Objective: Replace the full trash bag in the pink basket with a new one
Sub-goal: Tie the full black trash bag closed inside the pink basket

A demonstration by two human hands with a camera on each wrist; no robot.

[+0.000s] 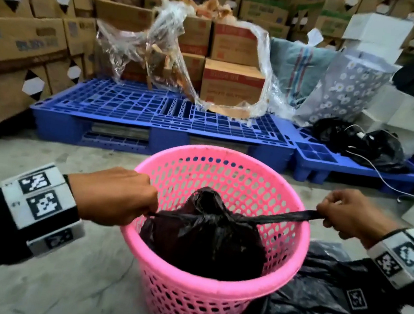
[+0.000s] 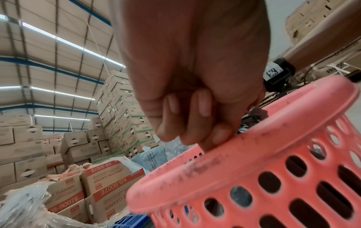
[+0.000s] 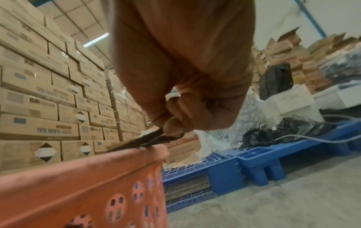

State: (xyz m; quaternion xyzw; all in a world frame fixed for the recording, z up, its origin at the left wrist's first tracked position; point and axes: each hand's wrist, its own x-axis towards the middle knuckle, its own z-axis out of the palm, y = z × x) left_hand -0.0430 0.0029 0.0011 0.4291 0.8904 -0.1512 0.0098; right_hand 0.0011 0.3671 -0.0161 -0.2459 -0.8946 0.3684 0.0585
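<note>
Gripping one twisted bag end in each fist, your left hand [image 1: 121, 195] and right hand [image 1: 350, 213] pull outward (apparently cinching a knot) so the full trash bag [image 1: 204, 239] at lower centre lifts sealed from the pink basket [image 1: 290, 255].

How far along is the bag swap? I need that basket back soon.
Done: the full black bag looks gathered at its top. In hand: the left hand and right hand pull its ends apart, apparently knotting it inside the pink basket. Left: lifting it out and fitting a new one.
</note>
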